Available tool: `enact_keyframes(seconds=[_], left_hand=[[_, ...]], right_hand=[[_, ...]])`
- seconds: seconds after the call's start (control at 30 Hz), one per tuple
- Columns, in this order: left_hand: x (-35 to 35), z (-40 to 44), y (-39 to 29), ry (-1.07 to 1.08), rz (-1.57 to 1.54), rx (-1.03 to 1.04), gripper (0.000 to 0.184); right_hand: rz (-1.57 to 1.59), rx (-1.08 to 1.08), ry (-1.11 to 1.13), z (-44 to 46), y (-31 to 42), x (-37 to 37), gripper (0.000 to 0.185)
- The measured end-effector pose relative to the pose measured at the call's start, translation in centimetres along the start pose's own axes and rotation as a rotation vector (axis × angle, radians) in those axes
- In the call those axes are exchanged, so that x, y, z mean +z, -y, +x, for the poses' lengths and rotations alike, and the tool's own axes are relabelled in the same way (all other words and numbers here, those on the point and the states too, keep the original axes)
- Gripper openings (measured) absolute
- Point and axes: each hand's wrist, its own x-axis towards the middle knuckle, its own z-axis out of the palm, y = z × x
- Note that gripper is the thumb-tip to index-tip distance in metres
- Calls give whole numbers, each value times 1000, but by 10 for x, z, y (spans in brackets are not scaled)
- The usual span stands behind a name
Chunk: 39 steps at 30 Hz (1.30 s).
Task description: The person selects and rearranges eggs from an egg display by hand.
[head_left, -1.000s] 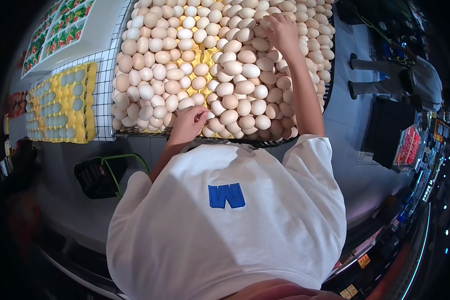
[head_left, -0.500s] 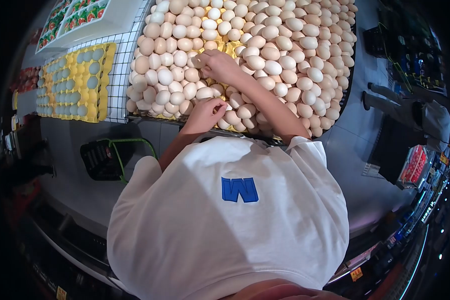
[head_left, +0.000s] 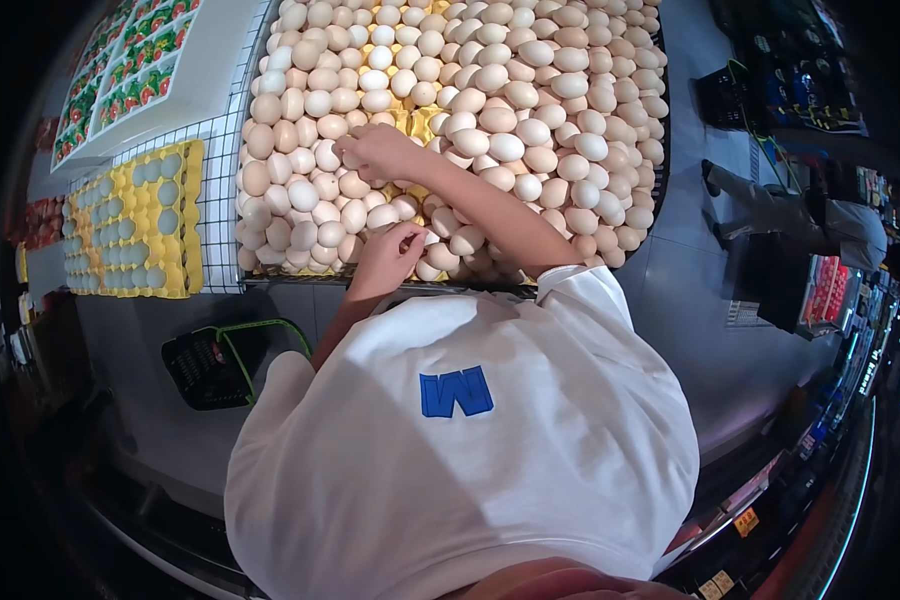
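Light brown and cream eggs lie piled on a wide display, with yellow egg tray showing between them near the middle. My right hand reaches across to the left part of the pile, its fingers curled down over the eggs; whatever it grips, if anything, is hidden. At the front edge of the display, just nearer to me, my left hand is closed with fingertips pressed together beside several eggs. What lies inside that pinch cannot be made out.
Left of the pile, a yellow tray holds pale greenish eggs on a wire grid. Behind it is a white box of red-and-green packs. A black basket stands on the floor. At right are a person and another basket.
My right hand has swung from the far right of the pile to its left part. My left hand has stayed near the front edge, closed. The camera view has shifted slightly.
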Motion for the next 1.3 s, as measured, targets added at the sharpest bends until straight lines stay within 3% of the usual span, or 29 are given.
enact_keyframes(seconds=[0.1, 0.13, 0.3, 0.37, 0.53, 0.6, 0.8, 1.13, 1.23, 1.3], left_hand=[[0, -1, -2, 19, -2, -22, 18], [0, -2, 0, 22, -14, -29, 19], [1, -1, 2, 26, -3, -36, 20], [0, -1, -1, 29, 10, -43, 19], [1, 0, 1, 21, -1, -14, 19], [1, 0, 1, 18, 5, -13, 18], [1, 0, 3, 2, 22, -2, 19], [0, 0, 0, 13, -4, 9, 18], [0, 0, 0, 17, 24, -5, 17], [-1, 0, -2, 29, 28, -22, 16]], right_hand=[[392, 153, -8, -11, 6, -23, 50], [391, 160, -8, -18, 4, -29, 50], [1015, 341, -295, -58, -12, -80, 42], [1023, 393, -448, -81, -22, -105, 41], [207, 587, -582, -131, -65, -159, 38], [-240, 543, -594, -142, -79, -169, 39], [-436, 523, -398, -149, -99, -174, 41], [-525, 524, -413, -142, -93, -173, 36], [-526, 444, -540, -132, -68, -163, 31], [-328, 309, -543, -116, -42, -145, 24]])
